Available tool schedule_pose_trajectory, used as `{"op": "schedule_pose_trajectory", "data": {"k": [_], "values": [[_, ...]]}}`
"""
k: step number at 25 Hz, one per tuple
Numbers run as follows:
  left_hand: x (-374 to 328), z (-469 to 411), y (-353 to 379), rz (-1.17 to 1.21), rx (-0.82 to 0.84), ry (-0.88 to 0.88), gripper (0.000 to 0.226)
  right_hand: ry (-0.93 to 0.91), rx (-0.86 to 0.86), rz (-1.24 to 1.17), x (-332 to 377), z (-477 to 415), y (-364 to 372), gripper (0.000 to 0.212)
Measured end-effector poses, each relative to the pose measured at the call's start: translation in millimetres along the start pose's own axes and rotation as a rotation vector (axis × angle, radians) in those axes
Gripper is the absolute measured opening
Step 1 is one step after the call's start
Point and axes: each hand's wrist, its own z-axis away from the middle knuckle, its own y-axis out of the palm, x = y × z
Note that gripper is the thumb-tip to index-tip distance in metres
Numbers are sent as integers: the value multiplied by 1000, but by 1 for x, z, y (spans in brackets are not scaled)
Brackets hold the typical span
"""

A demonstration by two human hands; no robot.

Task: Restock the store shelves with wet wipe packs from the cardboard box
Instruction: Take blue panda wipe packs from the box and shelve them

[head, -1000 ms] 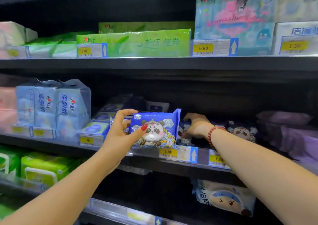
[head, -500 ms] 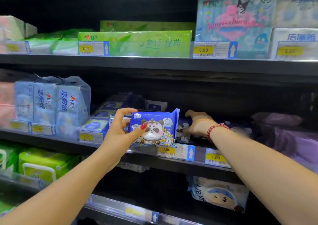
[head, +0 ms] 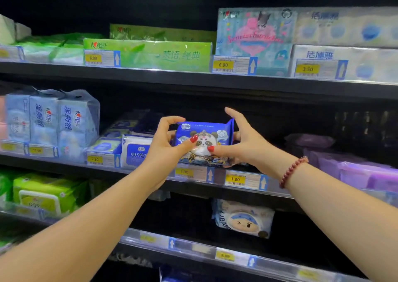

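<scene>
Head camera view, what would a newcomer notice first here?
The blue panda wet wipe pack, held between left hand and right hand at the middle shelf front. Then the red bead bracelet on the right wrist, and the green tissue pack on the top shelf.

Black metal shelf boards [head: 193,81] cross the whole view in stacked tiers against a dark, unlit back wall [head: 280,113]. Clear plastic price strips [head: 193,247] with yellow-and-white paper labels [head: 234,65] line the front edges, catching pale glare.
</scene>
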Motion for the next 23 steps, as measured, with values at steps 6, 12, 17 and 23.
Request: {"op": "schedule_pose_trajectory", "data": {"k": [6, 12, 17, 23], "values": [[6, -7, 15, -183, 67, -4, 68, -107, -149, 135, -19, -12, -24, 52], [52, 0, -12, -667, 68, -29, 19, 18, -414, 367, -56, -37, -82, 60], [74, -6, -5, -652, -99, 10, 16, 168, -246, 500, -79, -58, -76, 60], [87, -7, -5, -580, -132, 125, 14, 251, -189, 609, -100, -81, -61, 59]]}}
